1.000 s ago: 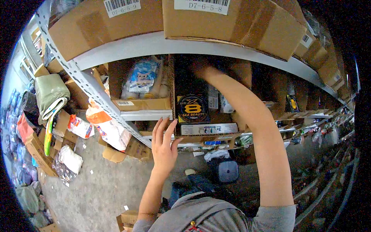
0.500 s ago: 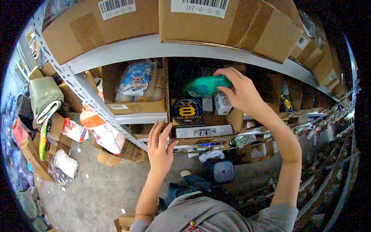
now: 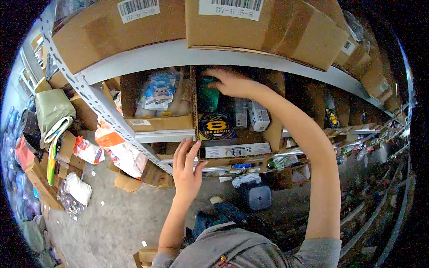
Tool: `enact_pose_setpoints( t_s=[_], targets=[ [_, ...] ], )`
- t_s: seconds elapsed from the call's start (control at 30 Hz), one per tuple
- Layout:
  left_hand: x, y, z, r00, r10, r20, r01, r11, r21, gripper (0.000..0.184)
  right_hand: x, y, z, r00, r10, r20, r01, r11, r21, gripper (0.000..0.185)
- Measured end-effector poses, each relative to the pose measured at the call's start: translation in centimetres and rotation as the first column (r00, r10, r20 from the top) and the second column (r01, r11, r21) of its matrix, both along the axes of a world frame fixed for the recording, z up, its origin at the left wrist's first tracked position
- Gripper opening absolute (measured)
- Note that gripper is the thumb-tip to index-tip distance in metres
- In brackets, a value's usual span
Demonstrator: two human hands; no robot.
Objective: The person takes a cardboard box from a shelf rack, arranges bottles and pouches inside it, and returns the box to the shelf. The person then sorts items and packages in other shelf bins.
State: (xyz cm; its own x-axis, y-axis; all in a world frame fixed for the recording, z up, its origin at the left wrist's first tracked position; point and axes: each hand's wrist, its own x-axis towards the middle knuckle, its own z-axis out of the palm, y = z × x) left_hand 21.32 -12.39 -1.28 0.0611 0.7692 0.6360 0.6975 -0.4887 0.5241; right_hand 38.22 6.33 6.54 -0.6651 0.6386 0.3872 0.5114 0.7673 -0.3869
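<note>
My right hand [image 3: 230, 84] reaches into an open cardboard box [image 3: 275, 134] on the shelf, its fingers on a green item [image 3: 208, 96] at the box's left side. Below that item lies a round black and yellow SEA BEAUTY package [image 3: 216, 126]. Two small boxes, a grey one [image 3: 241, 113] and a white one [image 3: 259, 116], stand to its right. Along the front is a long white box [image 3: 237, 150]. My left hand [image 3: 187, 172] rests with spread fingers against the box's front left corner and holds nothing.
A neighbouring box [image 3: 163, 123] holds a blue and white packet [image 3: 161, 90]. Labelled cartons [image 3: 263, 31] stand on the shelf above. A perforated metal post [image 3: 76, 82] rises at the left. Bags [image 3: 118, 149] lie on the floor, and a dark stool [image 3: 260, 198] stands below.
The green item came into view in my right hand, then moved left and turned upright within the box. My left hand has stayed at the box's corner.
</note>
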Motion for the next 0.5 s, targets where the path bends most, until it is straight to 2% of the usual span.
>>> enact_pose_setpoints(
  t_s=[0.07,0.2,0.27,0.4,0.47,0.5],
  targets=[
    [-0.1,0.1,-0.2,1.000,0.001,-0.004,-0.001,1.000,0.017,0.050,-0.8,0.4,0.6,0.989,-0.119,0.092,0.122,0.992,-0.023,0.037],
    [-0.1,0.2,-0.1,1.000,0.009,-0.017,-0.008,0.999,0.035,0.051,0.2,1.9,-0.3,0.996,-0.076,0.037,0.074,0.996,0.043,0.044],
    [0.0,0.2,-0.2,1.000,0.006,-0.009,-0.006,1.000,0.030,0.051,0.5,2.1,-0.9,0.983,-0.169,0.076,0.160,0.980,0.120,0.047],
    [-0.1,0.2,-0.2,1.000,-0.003,-0.002,0.003,1.000,0.017,0.051,1.7,1.5,0.7,0.986,-0.149,0.072,0.145,0.988,0.058,0.047],
    [-0.1,0.2,-0.4,1.000,0.000,0.001,0.000,1.000,0.005,0.050,2.7,2.5,1.3,0.935,-0.201,-0.293,0.088,0.930,-0.357,0.045],
    [0.0,0.2,-0.5,1.000,0.005,0.003,-0.005,1.000,-0.007,0.050,2.9,2.9,1.2,0.899,-0.232,-0.371,0.045,0.892,-0.449,0.045]
  ],
)
